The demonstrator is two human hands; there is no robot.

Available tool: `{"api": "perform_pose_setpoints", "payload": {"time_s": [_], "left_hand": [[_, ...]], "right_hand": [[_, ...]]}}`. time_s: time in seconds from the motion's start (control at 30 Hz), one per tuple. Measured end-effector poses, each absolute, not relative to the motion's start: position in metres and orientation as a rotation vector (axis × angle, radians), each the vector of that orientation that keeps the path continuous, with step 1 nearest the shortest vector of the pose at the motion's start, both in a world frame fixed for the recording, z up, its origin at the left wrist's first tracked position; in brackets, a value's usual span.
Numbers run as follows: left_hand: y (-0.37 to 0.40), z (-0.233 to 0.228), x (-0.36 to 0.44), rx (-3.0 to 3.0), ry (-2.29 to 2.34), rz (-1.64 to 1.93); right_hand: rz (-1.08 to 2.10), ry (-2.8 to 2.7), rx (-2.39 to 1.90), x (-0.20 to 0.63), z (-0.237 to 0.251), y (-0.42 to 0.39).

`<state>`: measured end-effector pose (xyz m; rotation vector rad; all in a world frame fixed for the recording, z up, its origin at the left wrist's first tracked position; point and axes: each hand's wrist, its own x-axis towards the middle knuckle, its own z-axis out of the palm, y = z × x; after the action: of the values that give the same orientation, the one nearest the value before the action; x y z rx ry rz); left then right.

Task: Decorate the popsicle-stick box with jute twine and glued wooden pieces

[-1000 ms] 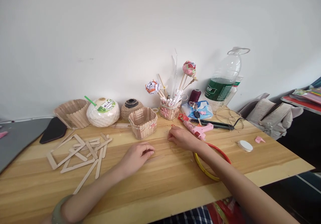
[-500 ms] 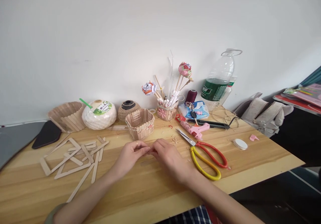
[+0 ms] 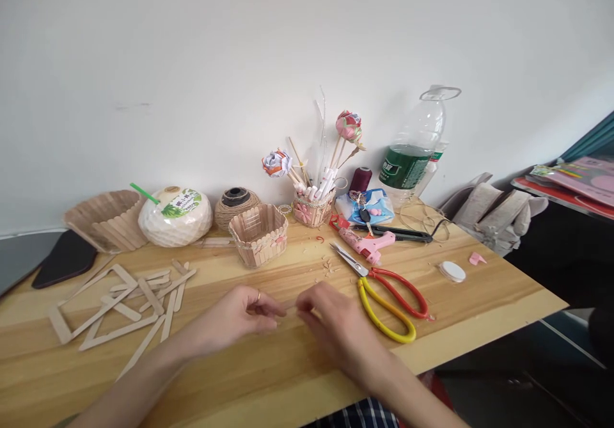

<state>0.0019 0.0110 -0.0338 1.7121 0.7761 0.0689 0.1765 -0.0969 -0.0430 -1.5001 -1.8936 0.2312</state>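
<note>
My left hand (image 3: 244, 318) hovers over the table with curled fingers, a ring on one of them. Its fingertips are drawn together at the near end of a small, thin, pale piece (image 3: 290, 303), too small to name. Across a narrow gap, my right hand (image 3: 336, 325) pinches the other side of that piece, its fingers partly hiding it. Just behind both hands stands a small basket of wooden sticks (image 3: 261, 245) with a braided rim and pink bits. Scissors (image 3: 384, 293) with one red and one yellow handle lie open to the right of my right hand.
Loose wooden craft sticks (image 3: 125, 306) lie at left. Behind stand a larger stick basket (image 3: 108, 223), a white coconut (image 3: 177, 223), a twine spool (image 3: 236, 207) and a pot of paper flowers (image 3: 311, 210). A pink glue gun (image 3: 367, 242) and a large bottle (image 3: 407, 166) are at right.
My hands have moved apart from touching fingertips, and sit slightly lower. The view has shifted, so the table's things appear a little further left.
</note>
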Motion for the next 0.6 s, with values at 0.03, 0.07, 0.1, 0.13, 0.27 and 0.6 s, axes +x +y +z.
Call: {"api": "perform_pose_setpoints", "payload": {"time_s": [0.03,0.07,0.1,0.13,0.27,0.6], "left_hand": [[0.011,-0.034,0.001,1.736,0.801,0.083],[0.012,-0.034,0.001,1.745,0.817,0.104],[0.013,-0.034,0.001,1.738,0.825,0.131],[0.014,-0.034,0.001,1.717,0.827,0.160],[0.016,-0.031,0.004,1.590,0.844,0.249],[0.014,-0.025,0.007,1.568,0.926,0.312]], "right_hand": [[0.183,-1.835,-1.561,0.188,-0.037,-0.096],[0.144,-1.772,-1.646,0.201,-0.032,-0.094],[0.107,-1.719,-1.735,0.214,-0.026,-0.093],[0.093,-1.687,-1.815,0.227,-0.021,-0.091],[-0.061,-1.714,-2.034,0.263,-0.005,-0.089],[-0.144,-2.146,-2.207,0.258,-0.028,-0.080]]}}
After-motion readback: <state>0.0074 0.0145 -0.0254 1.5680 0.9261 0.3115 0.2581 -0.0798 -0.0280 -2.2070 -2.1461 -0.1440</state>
